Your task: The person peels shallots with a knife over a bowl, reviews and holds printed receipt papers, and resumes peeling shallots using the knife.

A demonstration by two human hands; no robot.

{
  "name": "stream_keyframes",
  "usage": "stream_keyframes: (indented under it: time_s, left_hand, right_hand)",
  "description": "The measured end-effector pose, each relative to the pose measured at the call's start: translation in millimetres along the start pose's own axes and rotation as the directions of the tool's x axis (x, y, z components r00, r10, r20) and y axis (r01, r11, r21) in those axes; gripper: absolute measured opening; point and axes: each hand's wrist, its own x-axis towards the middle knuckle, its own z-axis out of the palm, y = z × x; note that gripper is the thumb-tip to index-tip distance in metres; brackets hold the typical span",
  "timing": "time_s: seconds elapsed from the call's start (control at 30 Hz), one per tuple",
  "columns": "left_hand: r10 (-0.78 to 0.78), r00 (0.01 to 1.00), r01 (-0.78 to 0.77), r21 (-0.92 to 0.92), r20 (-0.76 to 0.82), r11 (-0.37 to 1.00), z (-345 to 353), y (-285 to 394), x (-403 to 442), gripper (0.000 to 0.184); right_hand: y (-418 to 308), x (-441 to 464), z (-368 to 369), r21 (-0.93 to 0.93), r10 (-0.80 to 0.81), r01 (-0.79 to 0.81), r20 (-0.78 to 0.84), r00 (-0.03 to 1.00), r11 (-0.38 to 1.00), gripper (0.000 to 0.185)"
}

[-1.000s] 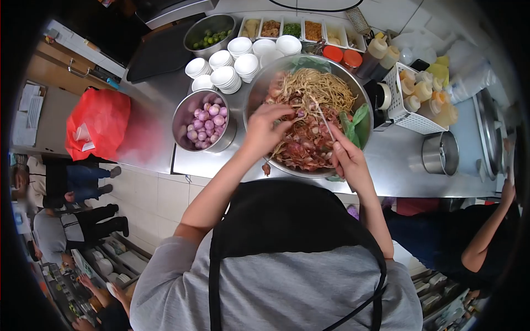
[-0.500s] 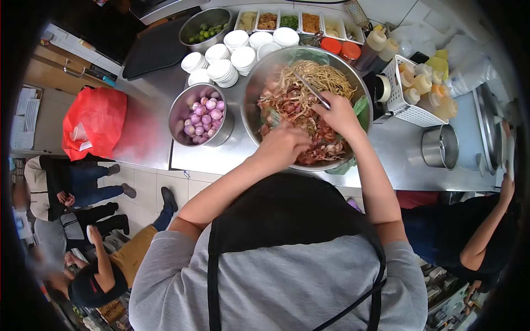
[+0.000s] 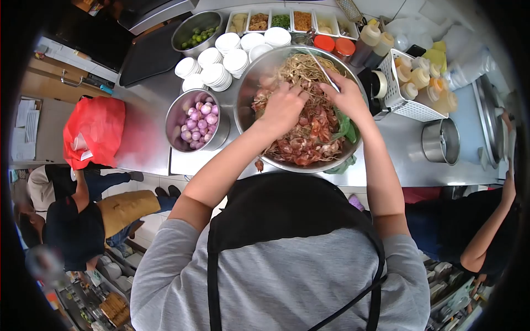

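Note:
A wide metal bowl point(image 3: 241, 110) in front of me holds a heap of reddish-brown shallots point(image 3: 312, 138) with papery skins and long tan dried stems point(image 3: 298, 67). My right hand point(image 3: 349, 98) grips a knife point(image 3: 323, 70) over the bowl's right side, its blade slanting up and left. Left of it, my left hand point(image 3: 284, 107) is over the heap with fingers curled in. What those fingers pinch is too small to make out. Green plastic point(image 3: 345, 128) shows inside the bowl at right. A smaller metal pot point(image 3: 222, 129) of peeled purple shallots point(image 3: 200, 124) stands to the left.
Stacked white dishes point(image 3: 216, 76), a bowl of green limes point(image 3: 199, 38) and trays of toppings point(image 3: 280, 22) line the back. At right are a white basket of bottles point(image 3: 417, 105) and a metal pot point(image 3: 440, 142). A red bag point(image 3: 96, 129) lies at left. Co-workers stand on both sides.
My left hand has moved from the bowl's near side up toward its middle. My right hand and the knife have shifted slightly. At left, a co-worker has moved closer to the red bag.

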Motion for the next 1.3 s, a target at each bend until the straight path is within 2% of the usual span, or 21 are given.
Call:
stream_keyframes:
  time_s: [0.07, 0.1, 0.13, 0.17, 0.2, 0.23, 0.27, 0.33, 0.37, 0.4, 0.47, 0.53, 0.6, 0.73, 0.8, 0.93, 1.0, 1.1, 1.2, 1.23, 1.3]
  left_hand:
    - [-0.105, 0.992, 0.086, -0.223, -0.072, 0.971, -20, -7, -5, 0.035]
    - [-0.166, 0.981, 0.116, -0.378, -0.101, 0.918, -31, -12, -8, 0.036]
    - [-0.322, 0.941, 0.314, -0.623, 0.105, 0.716, -42, -17, -11, 0.03]
    - [-0.384, 0.914, 0.33, -0.797, 0.134, 0.507, -39, -26, -16, 0.028]
    - [-0.436, 0.882, 0.316, -0.912, 0.18, 0.261, -35, -34, -22, 0.026]
    - [-0.493, 0.843, 0.277, -0.959, 0.216, 0.054, -33, -36, -26, 0.027]
    - [-0.495, 0.842, 0.279, -0.959, 0.216, 0.056, -28, -39, -31, 0.027]
    - [-0.494, 0.807, 0.257, -0.945, 0.324, -0.201, -24, -42, -38, 0.028]
    - [-0.504, 0.795, 0.251, -0.939, 0.338, -0.235, -21, -39, -40, 0.023]
    - [-0.503, 0.795, 0.251, -0.939, 0.339, -0.235, -19, -36, -41, 0.023]
    - [-0.55, 0.791, 0.228, -0.963, 0.269, -0.143, -12, -32, -42, 0.018]
    - [-0.558, 0.786, 0.177, -0.962, 0.265, -0.207, -10, -30, -42, 0.017]
    - [-0.594, 0.739, 0.158, -0.939, 0.317, -0.304, -12, -26, -43, 0.024]
    - [-0.561, 0.771, 0.188, -0.949, 0.303, -0.254, -13, -22, -46, 0.02]
    - [-0.566, 0.768, 0.167, -0.947, 0.299, -0.273, -18, -15, -45, 0.025]
    - [-0.6, 0.772, 0.102, -0.972, 0.21, -0.21, -19, -10, -45, 0.023]
    - [-0.612, 0.768, 0.093, -0.978, 0.189, -0.185, -21, -7, -44, 0.022]
    - [-0.617, 0.778, 0.068, -0.992, 0.122, -0.11, -21, -2, -45, 0.022]
    - [-0.627, 0.772, 0.09, -0.995, 0.1, -0.047, -27, 8, -46, 0.022]
    - [-0.628, 0.776, 0.05, -0.998, 0.064, -0.04, -26, 12, -46, 0.023]
    - [-0.629, 0.777, 0.011, -0.999, 0.03, -0.034, -25, 15, -46, 0.024]
  right_hand:
    - [-15, -22, -11, 0.182, 0.081, -0.072, -0.045, 0.996, 0.981, 0.047]
    - [-23, -35, -17, 0.185, 0.086, -0.076, -0.048, 0.995, 0.98, 0.047]
    - [-32, -47, -22, 0.321, 0.167, -0.165, 0.02, 0.986, 0.933, 0.046]
    - [-38, -57, -23, 0.444, 0.234, -0.253, 0.099, 0.967, 0.859, 0.045]
    - [-39, -65, -19, 0.448, 0.236, -0.256, 0.101, 0.967, 0.857, 0.045]
    - [-42, -72, -12, 0.534, 0.232, -0.275, 0.148, 0.961, 0.799, 0.044]
    - [-44, -77, -5, 0.613, 0.222, -0.295, 0.193, 0.956, 0.733, 0.043]
    - [-45, -84, 12, 0.594, 0.237, -0.331, 0.233, 0.943, 0.733, 0.04]
    - [-47, -86, 21, 0.573, 0.212, -0.337, 0.275, 0.938, 0.747, 0.039]
    - [-48, -87, 28, 0.551, 0.187, -0.339, 0.315, 0.931, 0.762, 0.039]
    - [-49, -87, 39, 0.535, 0.197, -0.37, 0.354, 0.914, 0.76, 0.04]
    - [-49, -86, 45, 0.516, 0.206, -0.399, 0.391, 0.897, 0.758, 0.041]
    - [-49, -84, 47, 0.537, 0.257, -0.473, 0.428, 0.866, 0.699, 0.041]
    - [-53, -81, 48, 0.572, 0.238, -0.459, 0.42, 0.876, 0.68, 0.041]
    - [-59, -79, 50, 0.589, 0.212, -0.392, 0.353, 0.911, 0.706, 0.041]
    - [-61, -75, 57, 0.584, 0.197, -0.339, 0.294, 0.935, 0.738, 0.043]
    - [-60, -76, 61, 0.653, 0.218, -0.282, 0.18, 0.959, 0.703, 0.039]
    - [-68, -76, 59, 0.696, 0.248, -0.307, 0.187, 0.95, 0.649, 0.035]
    - [-75, -74, 54, 0.668, 0.25, -0.33, 0.217, 0.944, 0.667, 0.031]
    - [-75, -73, 53, 0.667, 0.249, -0.33, 0.218, 0.944, 0.667, 0.031]
    - [-73, -71, 51, 0.735, 0.277, -0.378, 0.264, 0.924, 0.563, 0.021]
